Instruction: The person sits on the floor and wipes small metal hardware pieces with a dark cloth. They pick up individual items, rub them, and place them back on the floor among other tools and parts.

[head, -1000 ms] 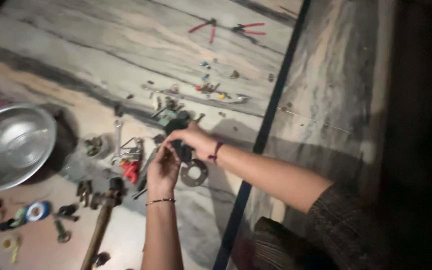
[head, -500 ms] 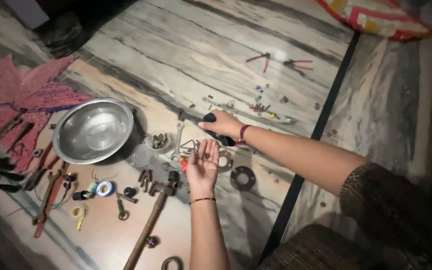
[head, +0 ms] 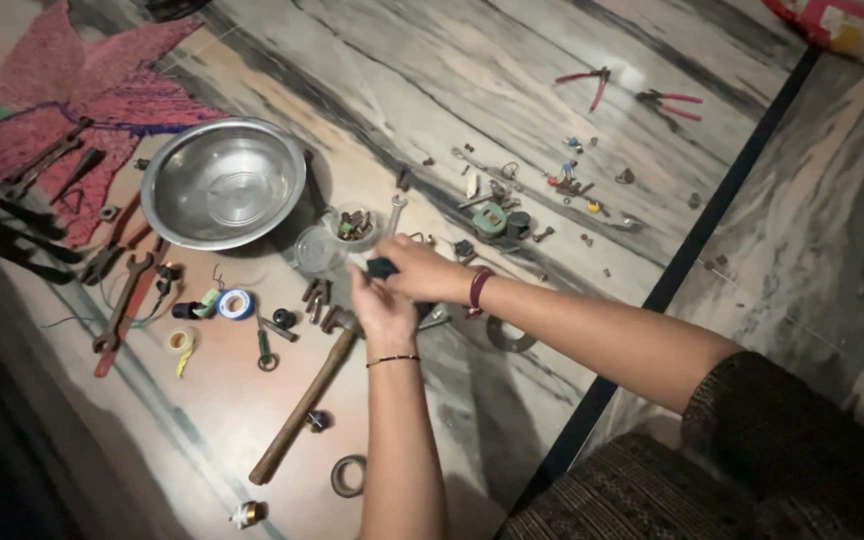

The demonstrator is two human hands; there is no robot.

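I look down at a marble floor (head: pixel 512 70) with tools spread all over it. My right hand (head: pixel 422 272) has its grip closed around a black handle (head: pixel 382 267), and it holds it low, just off the floor, right beside the small glass cup (head: pixel 316 250). My left hand (head: pixel 380 305) lies over the same spot, touching the right one, with the fingers bent down. I cannot tell if its grip is closed on anything, because the back of the hand hides the fingers. I think the two hands are close together so one can steady what the other holds. The shiny steel bowl (head: pixel 222 180) sits just past the glass cup, well away from the hands, maybe so it stays out of the way. A little dish of small metal bits (head: pixel 355 224) sits between the bowl and my hands, near enough to pick from. A hammer with a long wooden handle (head: pixel 307 405) lies just under my left wrist. A blue roll of tape (head: pixel 235 303) is near the bowl's lower edge. Two red pliers (head: pixel 632 90) lie far off, beyond the bowl.
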